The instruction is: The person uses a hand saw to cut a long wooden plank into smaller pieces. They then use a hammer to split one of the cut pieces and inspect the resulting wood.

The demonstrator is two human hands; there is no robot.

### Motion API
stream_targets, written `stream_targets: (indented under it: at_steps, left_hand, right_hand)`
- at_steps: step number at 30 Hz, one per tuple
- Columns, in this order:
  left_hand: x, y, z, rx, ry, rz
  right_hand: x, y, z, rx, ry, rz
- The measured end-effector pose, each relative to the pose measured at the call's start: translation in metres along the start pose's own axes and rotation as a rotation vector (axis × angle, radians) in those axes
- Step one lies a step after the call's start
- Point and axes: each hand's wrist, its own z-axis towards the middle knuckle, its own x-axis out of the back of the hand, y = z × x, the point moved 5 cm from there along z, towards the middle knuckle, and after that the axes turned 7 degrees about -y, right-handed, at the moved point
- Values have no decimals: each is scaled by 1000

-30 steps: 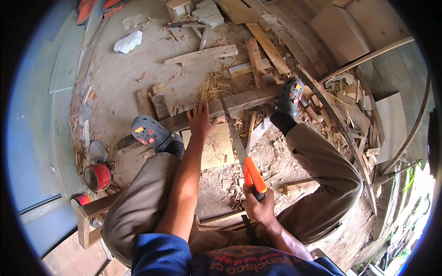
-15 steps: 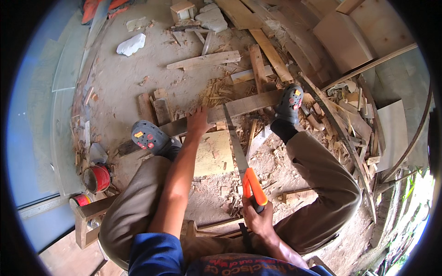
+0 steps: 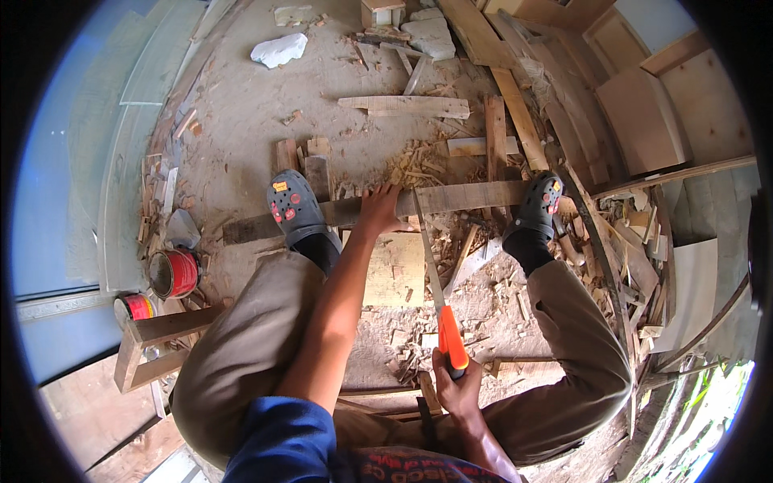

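A long weathered wooden plank [image 3: 475, 196] lies crosswise in front of me, with my two grey clog-shod feet [image 3: 296, 205] on it, one toward each end. My left hand [image 3: 382, 211] grips the plank, fingers over its far edge, just left of the saw blade. My right hand [image 3: 457, 382] is closed round the orange and black handle of a handsaw [image 3: 430, 262]. The narrowing end of the blade rests at the plank's edge. Whether it has cut into the wood, I cannot tell. Below the plank lies a pale yellowish square board [image 3: 394, 274].
Wood chips and offcuts [image 3: 419, 161] litter the dirt floor. Red cans [image 3: 174, 274] and a small wooden frame [image 3: 157, 346] stand at left, beside glass panes [image 3: 133, 193]. A white stone [image 3: 279, 51] lies farther off. Boards and panels [image 3: 640, 121] lean at right.
The view has swung, so the scene sits farther right and lower. My right hand has drawn the handsaw slightly toward me. My left hand still holds the plank.
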Motion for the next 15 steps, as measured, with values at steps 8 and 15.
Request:
stream_targets:
  at_steps: [8,15]
  left_hand:
    - [2,-4,21,179,123,-54]
    - [-1,12,12,196,355,-2]
  right_hand:
    - [7,2,18,-20,114,-89]
    - [-14,1,190,149,162,-289]
